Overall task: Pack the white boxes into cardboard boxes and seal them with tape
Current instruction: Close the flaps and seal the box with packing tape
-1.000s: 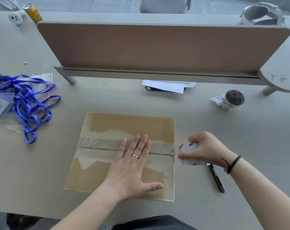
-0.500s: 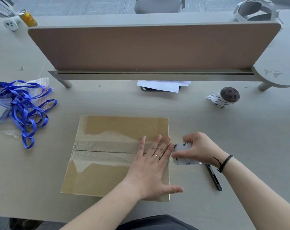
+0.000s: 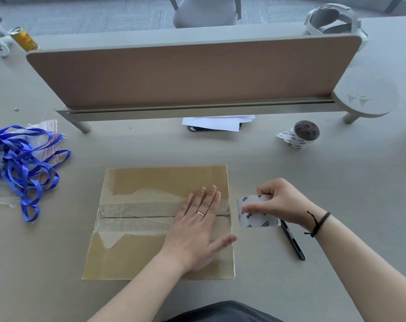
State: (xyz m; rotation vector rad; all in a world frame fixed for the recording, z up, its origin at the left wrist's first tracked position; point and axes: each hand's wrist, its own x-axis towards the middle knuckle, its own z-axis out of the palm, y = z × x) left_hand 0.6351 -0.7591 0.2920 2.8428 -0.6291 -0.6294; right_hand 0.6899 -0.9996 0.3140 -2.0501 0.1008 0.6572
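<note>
Taped cardboard box (image 3: 151, 182) near table (image 3: 337, 182) front edge
Left hand (image 3: 197, 231) flat, released, on seam; right hand (image 3: 278, 203) pinching tape (image 3: 255, 214) beside box's right edge

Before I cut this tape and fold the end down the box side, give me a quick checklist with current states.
1. Left hand flat on the tape along the box seam: ok.
2. Right hand gripping the tape roll: ok.
3. Tape covers the seam up to the right edge: cannot tell, hand hides it.
4. Cutter within reach, beside the right wrist: ok.
5. Flaps meet at the seam: ok.
</note>
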